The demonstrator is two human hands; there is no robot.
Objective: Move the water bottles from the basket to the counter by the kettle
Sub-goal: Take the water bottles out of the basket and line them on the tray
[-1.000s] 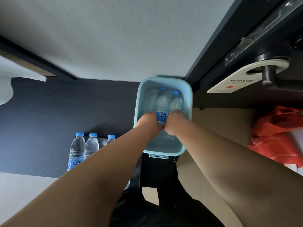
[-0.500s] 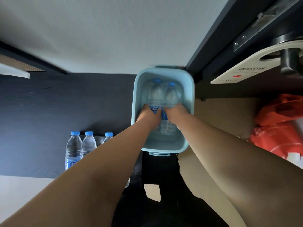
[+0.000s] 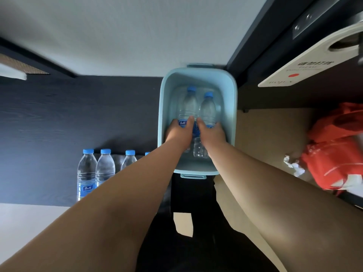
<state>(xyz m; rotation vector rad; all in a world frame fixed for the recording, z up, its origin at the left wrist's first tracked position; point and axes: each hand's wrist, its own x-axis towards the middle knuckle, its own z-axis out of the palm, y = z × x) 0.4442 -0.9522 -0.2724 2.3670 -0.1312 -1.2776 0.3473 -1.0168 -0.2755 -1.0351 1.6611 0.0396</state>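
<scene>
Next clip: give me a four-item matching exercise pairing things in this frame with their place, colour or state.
1 left hand
2 row of bottles
3 red bag
4 door hanger

A white with a red dot
B by crumpled white paper
C grips a bottle in the basket
D left of the basket, blue caps

Pairs: 1-C, 2-D, 3-B, 4-A

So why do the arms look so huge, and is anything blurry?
Head view: the wide lens stretches the arms toward the frame edges; the door tag top right is motion-smeared; the bottles in the basket look fairly sharp under dim, soft light.
</scene>
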